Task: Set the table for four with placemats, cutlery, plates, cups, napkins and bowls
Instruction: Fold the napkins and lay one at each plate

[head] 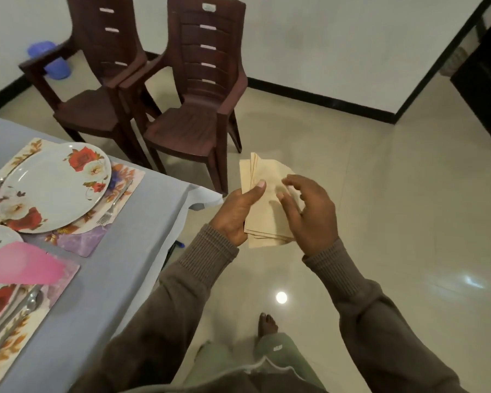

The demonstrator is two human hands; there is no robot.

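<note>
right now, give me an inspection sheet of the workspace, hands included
surface: table under a grey cloth, only its corner in view
job's things: floral plate on a placemat with a fork beside it; pink cup; spoons on the nearer mat
clutter: nothing seen
hands: left hand holds a stack of beige napkins; right hand over the stack, fingers loose
cables: nothing seen
surroundings: two brown chairs on a tiled floor, blue container by the wall

A home dining room: a clothed table (pixel 102 251) with floral plates (pixel 54 185), two brown plastic chairs (pixel 193 109), glossy tiled floor (pixel 380 222).
</note>
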